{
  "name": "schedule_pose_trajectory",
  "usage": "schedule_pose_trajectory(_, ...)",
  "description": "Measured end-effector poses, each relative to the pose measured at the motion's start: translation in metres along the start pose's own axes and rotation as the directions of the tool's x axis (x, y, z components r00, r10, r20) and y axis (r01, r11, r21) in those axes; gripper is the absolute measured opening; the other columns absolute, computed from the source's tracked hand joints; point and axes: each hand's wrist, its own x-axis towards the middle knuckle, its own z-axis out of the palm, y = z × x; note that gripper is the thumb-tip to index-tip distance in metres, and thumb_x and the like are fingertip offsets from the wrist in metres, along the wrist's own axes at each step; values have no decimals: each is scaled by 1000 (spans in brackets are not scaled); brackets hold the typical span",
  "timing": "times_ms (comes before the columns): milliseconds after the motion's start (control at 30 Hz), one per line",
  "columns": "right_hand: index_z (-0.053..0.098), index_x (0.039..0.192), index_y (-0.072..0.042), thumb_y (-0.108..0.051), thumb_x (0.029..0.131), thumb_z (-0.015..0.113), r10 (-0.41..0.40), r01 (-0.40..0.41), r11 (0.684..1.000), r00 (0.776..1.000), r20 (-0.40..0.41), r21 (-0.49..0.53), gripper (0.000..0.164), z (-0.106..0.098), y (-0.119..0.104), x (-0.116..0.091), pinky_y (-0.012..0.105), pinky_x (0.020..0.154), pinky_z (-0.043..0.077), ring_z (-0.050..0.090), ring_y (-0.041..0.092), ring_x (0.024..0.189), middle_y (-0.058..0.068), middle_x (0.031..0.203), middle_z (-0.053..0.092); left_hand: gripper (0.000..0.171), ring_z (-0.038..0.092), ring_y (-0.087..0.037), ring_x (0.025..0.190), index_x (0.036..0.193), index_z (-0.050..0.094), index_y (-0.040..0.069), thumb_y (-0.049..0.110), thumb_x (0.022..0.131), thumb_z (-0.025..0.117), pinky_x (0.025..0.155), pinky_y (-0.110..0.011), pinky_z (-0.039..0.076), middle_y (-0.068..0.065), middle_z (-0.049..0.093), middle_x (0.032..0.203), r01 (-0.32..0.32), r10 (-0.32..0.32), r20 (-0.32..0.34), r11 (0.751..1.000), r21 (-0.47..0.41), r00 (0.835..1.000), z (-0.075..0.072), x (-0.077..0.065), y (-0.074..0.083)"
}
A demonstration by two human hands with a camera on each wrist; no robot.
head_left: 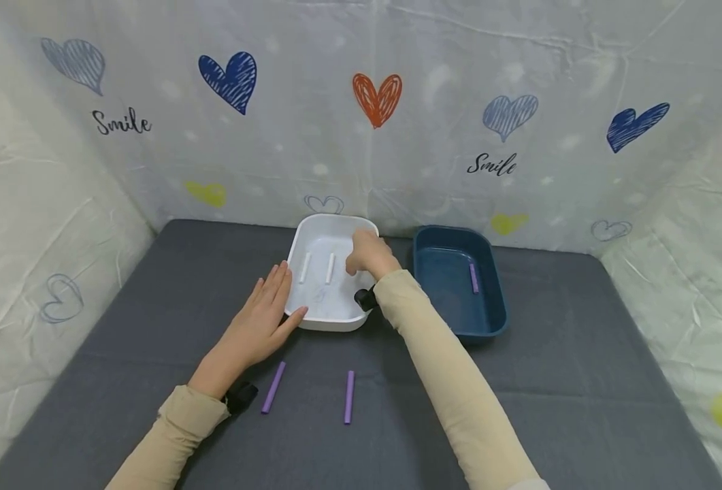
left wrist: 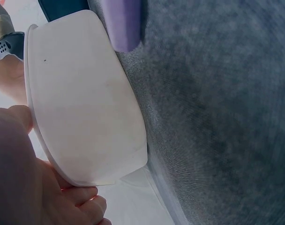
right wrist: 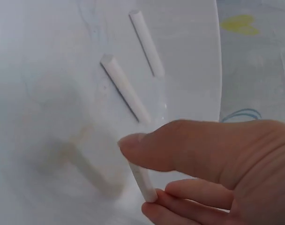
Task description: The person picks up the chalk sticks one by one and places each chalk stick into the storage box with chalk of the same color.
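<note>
Fingers of the right hand [right wrist: 217, 173] pinch a thin white stick [right wrist: 142, 180], round and chalky, over the smooth white plastic tray [head_left: 312, 235]. Just beyond the pinch, two more white sticks [head_left: 318, 267] lie side by side on the tray floor. The left hand [head_left: 263, 320] lies flat with straight fingers against the tray's rounded near corner, on gray felt-like cloth [head_left: 152, 292].

Heart-print sheets [head_left: 434, 129] — grey table [head_left: 569, 381]; bright.

Beige long sleeves [head_left: 452, 367], black wrist straps [head_left: 241, 397] on both arms.
</note>
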Motion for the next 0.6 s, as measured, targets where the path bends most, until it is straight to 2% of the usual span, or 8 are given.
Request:
schedule_pose_trajectory(67, 60, 104, -4, -4, 79, 74, 13, -13, 1000, 1000, -9, -25, 28, 3, 1, 2, 43, 89, 48, 53, 33, 108, 12, 108, 59, 80, 3, -35, 151, 155, 11, -8, 47, 106, 41, 120, -53, 8, -22, 4, 164, -2, 2, 0, 1000, 7, 1000, 1, 1, 0)
schedule_pose_trajectory(133, 61, 102, -4, -2, 78, 73, 17, -17, 998, 1000, -12, -62, 26, 6, 1, 4, 46, 104, 42, 53, 34, 116, 12, 109, 60, 80, 3, -35, 151, 155, 11, -8, 47, 105, 41, 120, -53, 8, -22, 4, 164, -2, 2, -4, 1000, 8, 1000, 1, 1, 0)
schedule_pose_trajectory(200, 63, 102, -4, 0, 78, 72, 17, -19, 994, 1000, -11, -104, 25, 10, 1, 7, 49, 114, 31, 55, 31, 117, 12, 110, 62, 80, 3, -35, 151, 155, 11, -8, 46, 106, 41, 120, -53, 7, -22, 4, 164, -4, 4, -6, 1000, 6, 1000, 1, 2, 0)
schedule_pose_trajectory(267, 64, 103, -5, 0, 80, 70, 18, -18, 988, 1000, -5, -152, 24, 13, 1, 8, 50, 118, 24, 57, 28, 112, 11, 113, 62, 80, 3, -36, 151, 155, 11, -8, 46, 105, 42, 120, -53, 7, -22, 4, 164, -5, 5, -7, 1000, 5, 1000, 1, 2, 1)
schedule_pose_trajectory(367, 64, 110, -5, -1, 84, 67, 9, -6, 977, 1000, 15, -212, 26, 16, 1, 8, 52, 116, 27, 54, 25, 103, 12, 121, 60, 80, 3, -36, 151, 155, 11, -9, 45, 105, 43, 120, -54, 8, -22, 4, 164, -3, 3, -8, 1000, 5, 1000, 2, 2, 1)
schedule_pose_trajectory(467, 64, 113, -5, -1, 87, 63, -10, 15, 971, 1000, 22, -238, 27, 17, 3, 5, 50, 111, 36, 52, 25, 101, 13, 124, 58, 80, 3, -35, 151, 155, 10, -8, 46, 105, 42, 120, -54, 8, -22, 3, 164, -2, 2, -5, 1000, 9, 1000, 3, 2, 1)
schedule_pose_trajectory(600, 65, 114, -4, -2, 89, 59, -42, 48, 970, 999, 29, -239, 25, 21, 6, 5, 46, 100, 44, 52, 25, 99, 13, 119, 58, 80, 3, -36, 151, 155, 10, -8, 46, 105, 42, 120, -54, 8, -22, 4, 164, 2, -2, -5, 1000, 7, 1000, 4, 1, 0)
